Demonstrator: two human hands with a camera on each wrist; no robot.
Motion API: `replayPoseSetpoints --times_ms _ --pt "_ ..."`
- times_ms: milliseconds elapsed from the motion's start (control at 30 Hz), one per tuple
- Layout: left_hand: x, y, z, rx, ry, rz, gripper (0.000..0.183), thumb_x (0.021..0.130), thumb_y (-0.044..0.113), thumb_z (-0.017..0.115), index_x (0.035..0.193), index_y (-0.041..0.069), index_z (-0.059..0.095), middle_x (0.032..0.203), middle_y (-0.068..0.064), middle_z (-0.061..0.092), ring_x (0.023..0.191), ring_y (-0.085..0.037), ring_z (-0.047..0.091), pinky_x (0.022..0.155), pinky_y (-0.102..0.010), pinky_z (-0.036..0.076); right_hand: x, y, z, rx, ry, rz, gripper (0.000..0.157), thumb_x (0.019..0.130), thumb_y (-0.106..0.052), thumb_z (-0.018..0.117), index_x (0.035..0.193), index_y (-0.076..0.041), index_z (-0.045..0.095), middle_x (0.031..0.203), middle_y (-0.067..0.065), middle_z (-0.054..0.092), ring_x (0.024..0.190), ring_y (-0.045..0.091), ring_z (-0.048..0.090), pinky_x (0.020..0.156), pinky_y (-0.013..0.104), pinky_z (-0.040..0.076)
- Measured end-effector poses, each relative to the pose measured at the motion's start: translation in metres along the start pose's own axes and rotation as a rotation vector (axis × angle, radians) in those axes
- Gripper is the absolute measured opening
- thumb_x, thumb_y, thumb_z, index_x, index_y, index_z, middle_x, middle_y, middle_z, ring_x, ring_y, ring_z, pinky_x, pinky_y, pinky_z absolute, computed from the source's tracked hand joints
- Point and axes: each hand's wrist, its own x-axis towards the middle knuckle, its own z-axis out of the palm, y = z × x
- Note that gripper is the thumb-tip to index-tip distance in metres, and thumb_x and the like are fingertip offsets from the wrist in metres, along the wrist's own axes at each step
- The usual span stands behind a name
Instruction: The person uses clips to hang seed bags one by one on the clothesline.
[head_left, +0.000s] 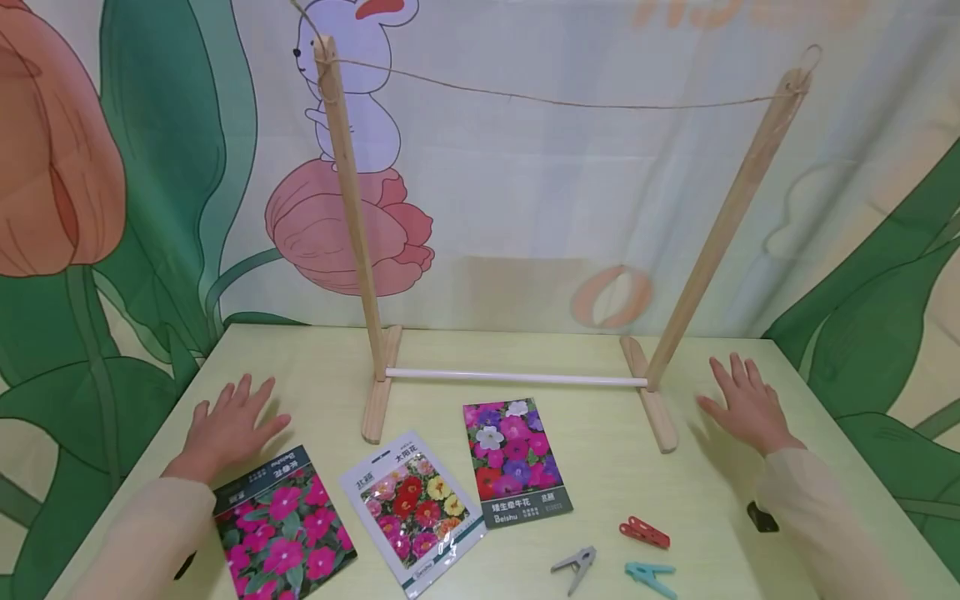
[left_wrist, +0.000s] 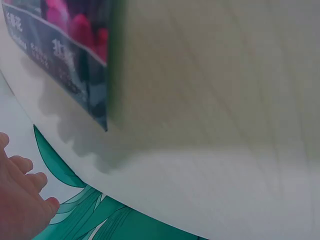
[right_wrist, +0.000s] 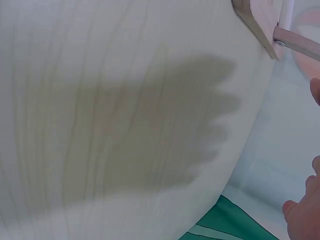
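My left hand (head_left: 228, 429) hovers with spread fingers at the table's left side, holding nothing. Just below it lies a seed packet with bright pink flowers (head_left: 285, 529), its dark corner also in the left wrist view. To its right are a white-edged packet with red and yellow flowers (head_left: 415, 512) and a packet with purple and pink flowers (head_left: 516, 462). On the right side my right hand (head_left: 752, 406) is spread above the table, its shadow below it in the right wrist view. Nearest to it are a red clothespin (head_left: 645, 532), a teal clothespin (head_left: 651, 577) and a grey clothespin (head_left: 575, 569).
A wooden stand with a left post (head_left: 351, 208), a right post (head_left: 727, 229) and a white crossbar (head_left: 517, 378) stands at the back. Twine (head_left: 555, 102) is strung between the post tops. Behind hangs a printed curtain (head_left: 525, 192) with tulips and a rabbit.
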Motion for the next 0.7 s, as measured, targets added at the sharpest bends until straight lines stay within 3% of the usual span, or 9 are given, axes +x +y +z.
replayPoseSetpoints --times_ms 333,500,700 --pt "-0.009 0.004 0.003 -0.012 -0.019 0.035 0.075 0.086 0.056 0.039 0.137 0.004 0.024 0.139 -0.033 0.015 0.124 -0.052 0.014 0.092 -0.069 0.009 -0.005 -0.001 0.002 0.029 -0.022 -0.030 0.068 0.089 -0.034 0.048 0.139 -0.001 0.017 0.142 0.031 0.004 0.129 0.048 0.004 0.094 0.067 0.014" --pt "-0.011 0.008 0.005 -0.001 -0.013 0.072 0.073 0.085 0.054 0.042 0.136 0.004 0.027 0.138 -0.032 0.019 0.123 -0.051 0.017 0.093 -0.068 0.011 -0.008 -0.006 0.000 0.076 -0.060 -0.030 0.070 0.088 -0.035 0.049 0.140 -0.004 0.015 0.143 0.029 0.002 0.129 0.048 0.006 0.096 0.066 0.013" --pt "-0.011 0.013 0.009 0.022 0.007 0.123 0.071 0.085 0.054 0.043 0.135 0.005 0.031 0.138 -0.031 0.023 0.123 -0.050 0.020 0.093 -0.067 0.014 -0.012 -0.012 -0.003 0.089 -0.074 -0.044 0.070 0.089 -0.042 0.046 0.140 -0.005 0.017 0.143 0.028 0.007 0.126 0.049 0.017 0.095 0.064 0.021"
